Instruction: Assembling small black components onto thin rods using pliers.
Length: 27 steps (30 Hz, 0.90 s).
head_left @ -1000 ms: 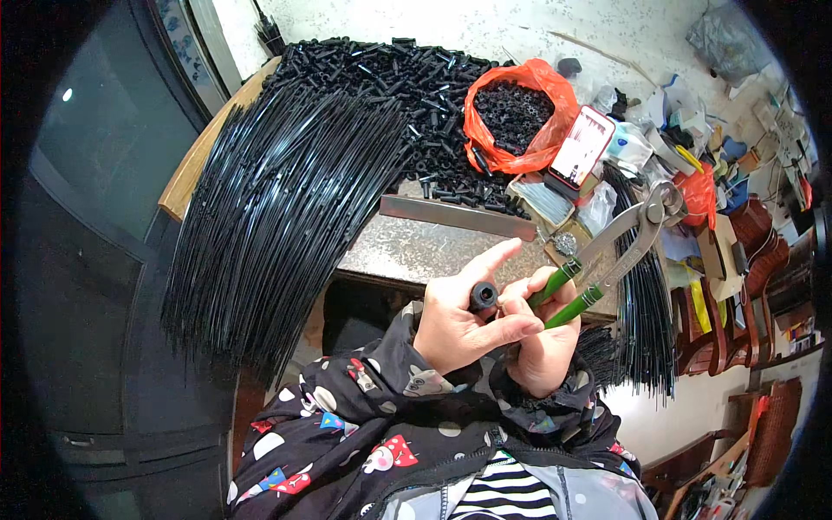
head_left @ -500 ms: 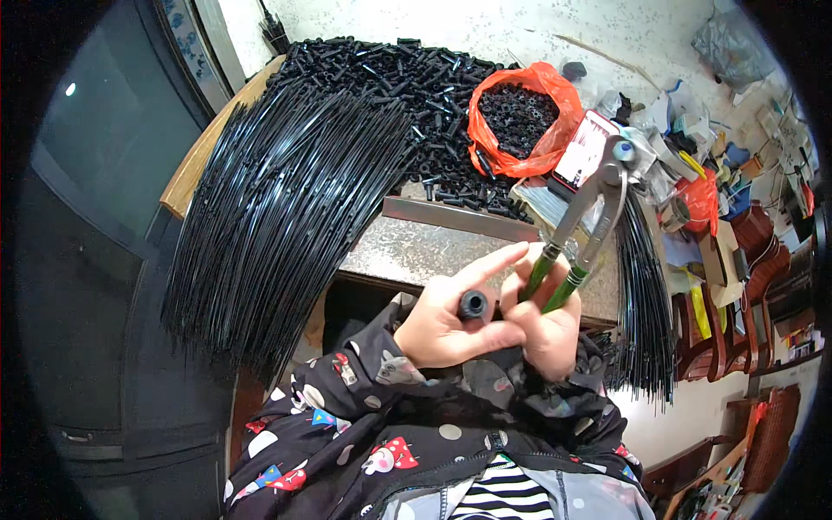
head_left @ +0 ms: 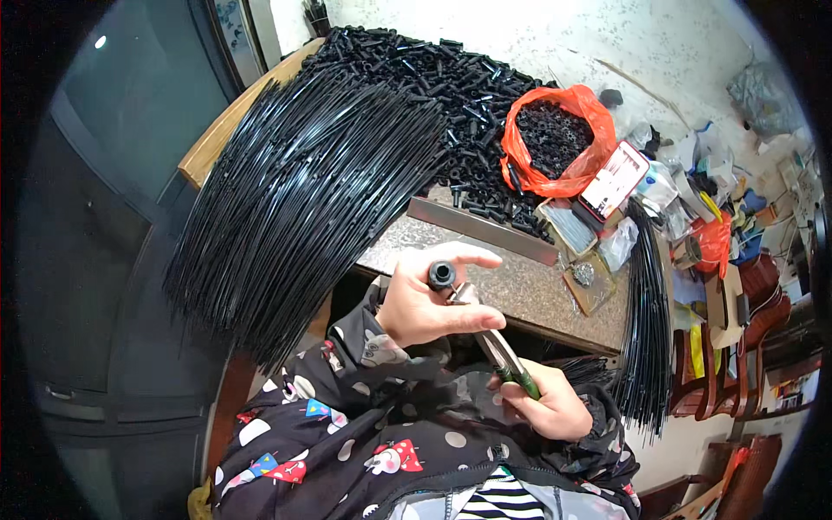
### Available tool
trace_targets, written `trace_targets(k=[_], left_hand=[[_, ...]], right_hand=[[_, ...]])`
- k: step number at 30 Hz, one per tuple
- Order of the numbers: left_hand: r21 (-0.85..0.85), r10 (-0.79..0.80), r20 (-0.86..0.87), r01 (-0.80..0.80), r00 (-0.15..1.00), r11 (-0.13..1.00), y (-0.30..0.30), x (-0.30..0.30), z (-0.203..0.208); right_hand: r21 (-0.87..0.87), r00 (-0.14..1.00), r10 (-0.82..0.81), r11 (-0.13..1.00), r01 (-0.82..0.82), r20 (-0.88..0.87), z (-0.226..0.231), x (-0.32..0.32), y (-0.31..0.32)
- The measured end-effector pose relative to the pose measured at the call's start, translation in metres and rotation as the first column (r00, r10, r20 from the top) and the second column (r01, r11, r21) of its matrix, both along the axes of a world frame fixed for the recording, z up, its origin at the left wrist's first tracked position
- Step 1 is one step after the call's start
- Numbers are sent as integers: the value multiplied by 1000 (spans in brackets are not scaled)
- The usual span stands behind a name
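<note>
My left hand [head_left: 425, 303] is closed around a short black hollow tube [head_left: 441, 276], whose round open end points up at me. Its index finger and thumb reach out to the right. My right hand [head_left: 550, 403] grips the green handles of metal pincers [head_left: 498, 347], held low in front of my jacket. The pincers slant up and left, so their jaws lie at my left hand, close beside the tube. Fingers partly cover the jaws, and I cannot tell whether they bite on the tube.
Long thin black rods [head_left: 303, 182] cover the table's left side; another bundle [head_left: 646, 321] hangs at the right. Behind a metal bar [head_left: 481, 229] lies a heap of black tubes [head_left: 390, 69]. A red plastic bag [head_left: 602, 130] holds small black parts beside a phone [head_left: 615, 178].
The pincers have swung from pointing up and right to pointing at the tube in my left hand. My right hand has dropped lower. The view has shifted slightly.
</note>
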<state>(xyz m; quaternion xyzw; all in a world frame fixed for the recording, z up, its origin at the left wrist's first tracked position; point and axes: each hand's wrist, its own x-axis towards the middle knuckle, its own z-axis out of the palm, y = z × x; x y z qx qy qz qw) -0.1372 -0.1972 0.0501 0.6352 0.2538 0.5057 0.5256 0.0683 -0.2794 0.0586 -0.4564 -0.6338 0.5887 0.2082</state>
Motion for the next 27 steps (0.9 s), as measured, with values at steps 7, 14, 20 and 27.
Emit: trace_targets(k=[7,14,20,27], left_hand=[[39,56,71,-59,996,998,-12,7,5],[175,152,-38,-143,988,974,-16,8,8],[151,243,-19,-238,970,960,-10,13,-9],[191,281,-80,-262,956,946,-5,14,-20]], right_hand=[[-217,963,73,967,-131,-258,2,9,0],[-370,953,159,895,-250,-258,13,19,0],[-56,982,109,993,-102,156,42,8,0],[346,916,-42,932,-108,400,23,7,-6]])
